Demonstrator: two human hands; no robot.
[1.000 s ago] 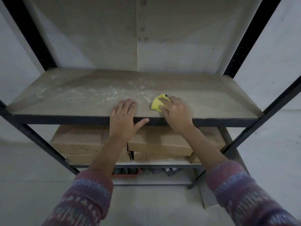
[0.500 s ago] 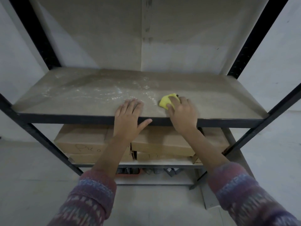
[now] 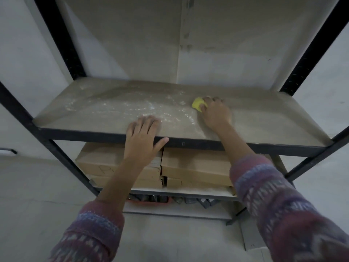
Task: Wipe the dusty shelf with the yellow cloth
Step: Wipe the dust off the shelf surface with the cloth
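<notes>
On the shelf (image 3: 264,127), right hand (image 3: 215,114) grips yellow cloth (image 3: 197,104) — apparently bunched.

A handwritten "P" marks the left cardboard box (image 3: 94,163).

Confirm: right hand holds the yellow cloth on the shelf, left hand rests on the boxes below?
No. The head view shows the left hand resting on the front edge of the shelf, above the boxes. The right hand does hold the cloth on it.
</notes>
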